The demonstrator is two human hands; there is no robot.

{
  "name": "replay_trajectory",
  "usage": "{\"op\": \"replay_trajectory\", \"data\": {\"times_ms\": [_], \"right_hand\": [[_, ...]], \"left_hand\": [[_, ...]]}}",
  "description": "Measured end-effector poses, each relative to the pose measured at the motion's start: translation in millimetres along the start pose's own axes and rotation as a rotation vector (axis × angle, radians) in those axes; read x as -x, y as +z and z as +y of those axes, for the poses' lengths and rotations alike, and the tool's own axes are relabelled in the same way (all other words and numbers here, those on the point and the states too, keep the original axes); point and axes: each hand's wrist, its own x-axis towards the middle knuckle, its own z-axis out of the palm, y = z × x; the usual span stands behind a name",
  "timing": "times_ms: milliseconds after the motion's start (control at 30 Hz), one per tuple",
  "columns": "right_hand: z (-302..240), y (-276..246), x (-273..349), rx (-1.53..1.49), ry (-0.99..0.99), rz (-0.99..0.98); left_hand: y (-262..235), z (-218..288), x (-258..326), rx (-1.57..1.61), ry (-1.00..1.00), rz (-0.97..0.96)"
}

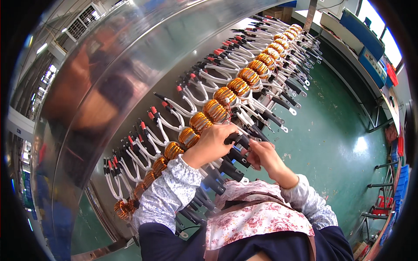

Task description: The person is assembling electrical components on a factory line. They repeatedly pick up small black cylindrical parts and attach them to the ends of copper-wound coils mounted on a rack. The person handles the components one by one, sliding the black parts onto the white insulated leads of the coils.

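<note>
A long row of copper-wound ring coils runs diagonally from the lower left to the far upper right. White sleeved leads stick out on both sides, many ending in black or red sleeves and metal lugs. At the near side of the row, my left hand is closed around a lead with a black sleeve. My right hand pinches the same black sleeve near its outer end, its fingertips partly hidden. More black-sleeved leads hang just below my hands, in front of my floral apron.
The coils rest on a metal bench beneath a large shiny metal hood on the left. Green floor lies to the right. Beyond it stand a workbench with a blue machine and blue bins.
</note>
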Motion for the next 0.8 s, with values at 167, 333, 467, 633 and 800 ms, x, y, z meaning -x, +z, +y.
{"op": "replay_trajectory", "data": {"times_ms": [167,333,467,633,800], "right_hand": [[-11.1,7.7,38.3,0.895,-0.952,0.477],[-26.0,7.0,25.9,0.829,-1.332,0.378],[-17.7,0.5,22.6,0.855,-1.379,0.318],[-20.2,-4.4,25.0,0.687,-1.278,0.37],[-20.5,-13.6,24.3,0.616,-1.151,0.339]], "left_hand": [[0.1,18.1,0.7,0.156,0.037,0.005],[-2.3,45.0,-4.4,0.273,-0.009,-0.117],[3.6,43.7,-1.5,0.429,-0.103,-0.188],[9.5,35.8,3.5,0.709,-0.272,-0.249],[8.7,48.8,2.3,0.706,-0.264,-0.149]]}}
